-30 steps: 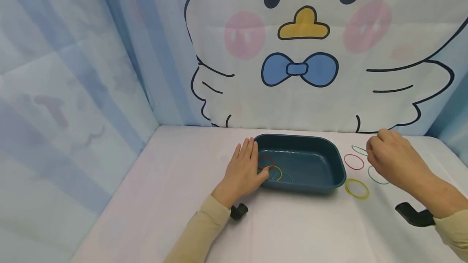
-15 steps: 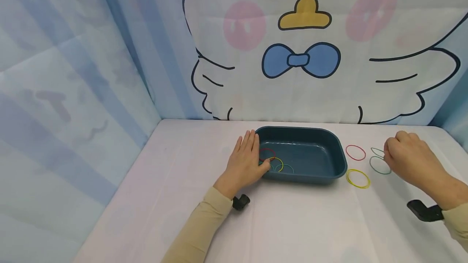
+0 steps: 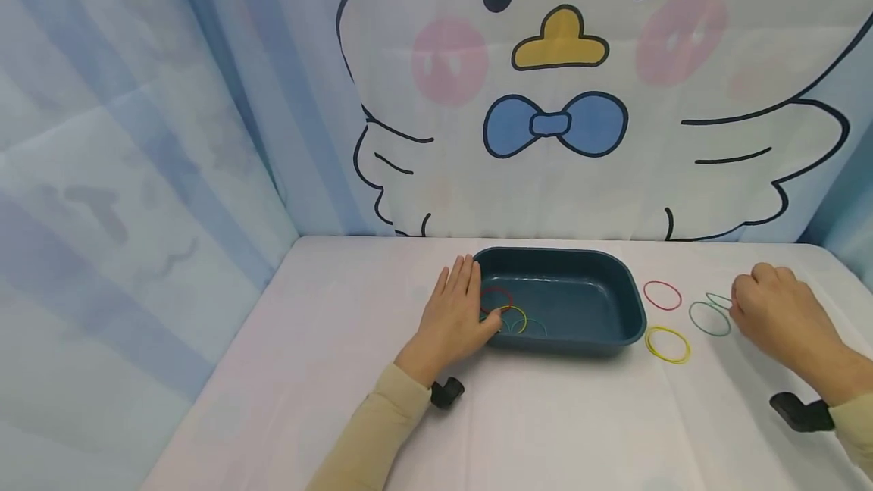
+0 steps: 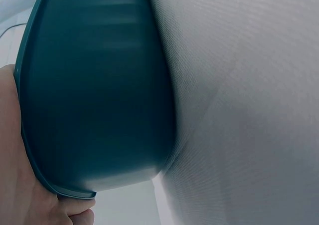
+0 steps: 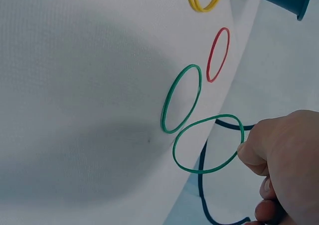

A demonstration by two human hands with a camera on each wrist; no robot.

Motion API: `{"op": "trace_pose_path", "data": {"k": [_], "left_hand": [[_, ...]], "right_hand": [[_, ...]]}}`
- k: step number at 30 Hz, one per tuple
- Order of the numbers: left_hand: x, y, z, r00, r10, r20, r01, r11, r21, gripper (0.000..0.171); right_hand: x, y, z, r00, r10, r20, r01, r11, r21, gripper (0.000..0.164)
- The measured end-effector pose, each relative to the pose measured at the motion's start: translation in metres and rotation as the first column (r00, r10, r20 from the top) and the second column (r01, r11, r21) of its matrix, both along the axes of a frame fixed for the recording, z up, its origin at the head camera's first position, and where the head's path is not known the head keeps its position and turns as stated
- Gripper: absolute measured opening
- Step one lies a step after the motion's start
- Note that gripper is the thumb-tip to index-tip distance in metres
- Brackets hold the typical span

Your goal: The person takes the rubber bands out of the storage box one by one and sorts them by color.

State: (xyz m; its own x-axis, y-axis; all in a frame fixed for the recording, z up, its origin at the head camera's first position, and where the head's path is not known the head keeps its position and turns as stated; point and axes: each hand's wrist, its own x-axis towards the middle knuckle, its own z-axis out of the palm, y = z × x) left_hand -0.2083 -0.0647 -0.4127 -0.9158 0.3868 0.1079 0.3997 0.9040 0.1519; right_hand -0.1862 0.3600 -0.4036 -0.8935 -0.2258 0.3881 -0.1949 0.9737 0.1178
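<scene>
In the head view my left hand (image 3: 450,320) rests at the left end of a dark teal basin (image 3: 566,301). Its fingers lie straight along that side, and the thumb reaches over the front rim. Inside the basin, near that hand, are a red rubber band (image 3: 496,290), a yellow rubber band (image 3: 526,318) and green ones, partly hidden. To the right, my right hand (image 3: 784,317) pinches a green rubber band (image 5: 185,165) between thumb and finger. The held band hangs beside another green rubber band (image 5: 163,117) lying on the table.
Right of the basin lie a red rubber band (image 3: 661,308) and doubled-looking yellow rubber bands (image 3: 664,358) on the white tablecloth (image 3: 546,430). A printed curtain (image 3: 559,195) stands behind the table. Black camera mounts (image 3: 799,413) sit at both wrists.
My right hand has moved right, carrying the green rubber band from behind the red one to beside the other green one. The left hand stays on the basin; the head view shifts slightly.
</scene>
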Motion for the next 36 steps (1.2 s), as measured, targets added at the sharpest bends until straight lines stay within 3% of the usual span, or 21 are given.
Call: {"op": "trace_pose_path", "data": {"k": [5,11,15,23,30,36], "left_hand": [[0.002,0.001,0.001,1.0,-0.006,-0.015,0.006,1.0,0.019,0.08],[0.013,-0.002,-0.005,1.0,0.006,-0.015,-0.006,0.999,0.033,0.079],[0.013,-0.001,-0.007,1.0,0.009,-0.02,-0.008,0.999,0.049,0.079],[0.007,0.004,-0.005,1.0,-0.002,-0.031,0.004,0.998,0.062,0.079],[0.009,0.007,-0.003,1.0,-0.003,-0.017,0.004,0.998,0.065,0.079],[0.008,0.0,-0.001,1.0,-0.008,-0.013,0.009,0.997,0.071,0.08]], "right_hand": [[0.0,0.0,-0.008,0.999,0.033,-0.008,-0.033,0.999,0.026,0.024],[0.008,-0.008,-0.022,0.992,0.041,0.115,-0.043,0.999,0.014,0.018],[0.008,-0.009,-0.022,0.986,0.018,0.168,-0.018,1.0,-0.005,0.015],[0.006,-0.008,-0.015,0.997,0.072,0.037,-0.071,0.997,-0.033,0.018],[0.008,-0.014,0.001,0.997,0.068,0.036,-0.067,0.997,-0.033,0.018],[0.006,-0.031,0.014,0.993,0.109,-0.034,-0.11,0.993,-0.047,0.022]]}}
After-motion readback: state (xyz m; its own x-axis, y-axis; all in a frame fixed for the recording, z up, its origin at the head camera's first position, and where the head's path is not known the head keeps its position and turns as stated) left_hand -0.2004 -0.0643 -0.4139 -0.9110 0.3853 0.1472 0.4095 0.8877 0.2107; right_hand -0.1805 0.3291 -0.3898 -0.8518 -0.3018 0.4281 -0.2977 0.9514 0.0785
